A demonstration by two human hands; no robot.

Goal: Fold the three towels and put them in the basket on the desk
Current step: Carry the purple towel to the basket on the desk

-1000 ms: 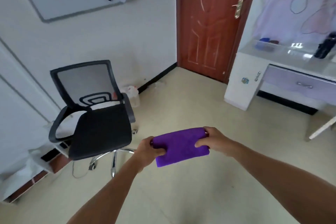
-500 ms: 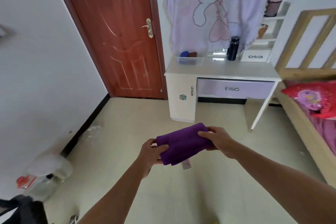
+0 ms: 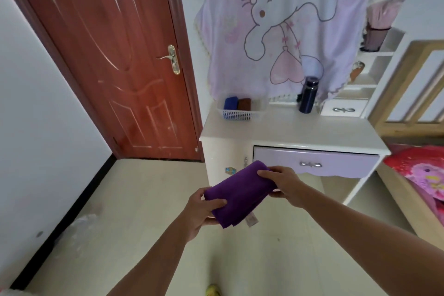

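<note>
Two hands are gripping a folded purple towel (image 3: 236, 193) at lower centre of the frame, in the air above the tiled floor (image 3: 134, 235). The left hand (image 3: 200, 209) is pinching the towel's near left end, thumb on top, fingers underneath. The right hand (image 3: 283, 184) is clasping the far right end, fingers curling over the top. A small label (image 3: 251, 218) is hanging from the towel's lower edge. Behind the towel, at centre right, a white desk (image 3: 312, 133) with a lilac drawer (image 3: 312, 164) is standing against the wall. On its back left corner a white basket (image 3: 237, 114) is holding a blue towel (image 3: 231, 103) and a brown towel (image 3: 244, 104) side by side. A dark bottle (image 3: 308, 95) is standing upright right of the basket. A red-brown door (image 3: 115, 55) is filling the upper left; a pink cartoon cloth (image 3: 276, 26) is hanging above the desk.
</note>
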